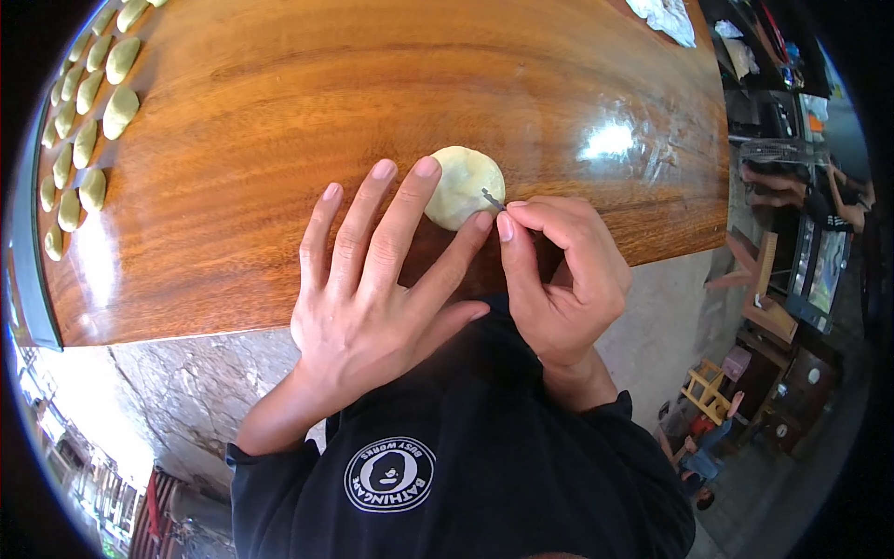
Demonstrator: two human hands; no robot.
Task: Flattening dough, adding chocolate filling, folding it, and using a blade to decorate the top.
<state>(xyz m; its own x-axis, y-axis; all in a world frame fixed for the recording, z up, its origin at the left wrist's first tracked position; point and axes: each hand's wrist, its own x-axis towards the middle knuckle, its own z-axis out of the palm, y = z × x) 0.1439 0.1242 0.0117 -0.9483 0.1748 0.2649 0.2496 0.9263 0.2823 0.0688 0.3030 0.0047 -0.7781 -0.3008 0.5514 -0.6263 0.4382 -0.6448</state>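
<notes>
A flat, round, pale yellow disc [464, 183], which looks like dough, lies on the polished wooden table [279, 105] before me. My left hand [370, 293] is spread palm down, with the index and middle fingertips at the disc's near and left edges. Between the thumb and index finger of my right hand [569, 272] is a small, dark, thin strip [492, 198]; its far end lies over the disc's right part. What the strip is made of I cannot tell. Several oval, yellowish-green pieces [121, 112] stand in rows at the table's far left.
Crumpled white plastic or cloth [667, 19] lies at the table's top right. A dark strip [35, 230] borders the table's left end. Two people, one near a wire fan guard [782, 151] and another lower down by a yellow stool [707, 391], are off to the right.
</notes>
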